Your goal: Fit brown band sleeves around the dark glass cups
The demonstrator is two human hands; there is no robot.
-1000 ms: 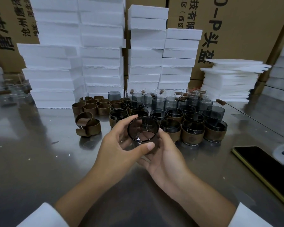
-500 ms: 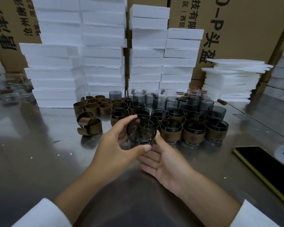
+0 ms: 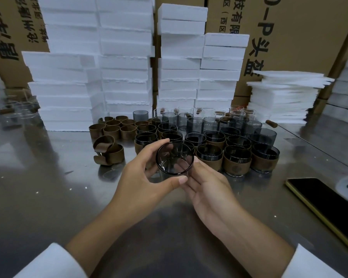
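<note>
dark round glass cup (image 3: 175,158) sat tilted toward me in my left hand (image 3: 145,177), thumb and fingers curled round it; my right hand (image 3: 207,189) rested straight-fingered against it.

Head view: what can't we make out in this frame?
- Held glass cup: lower wall and base hidden behind left hand and right hand.
- Front-row sleeve: its emblem is too small to read.
- Phone: cut off by the right edge.
- Glassware at far left: blurred, uncountable.
- Carton print: partly hidden by foam stacks.
</note>
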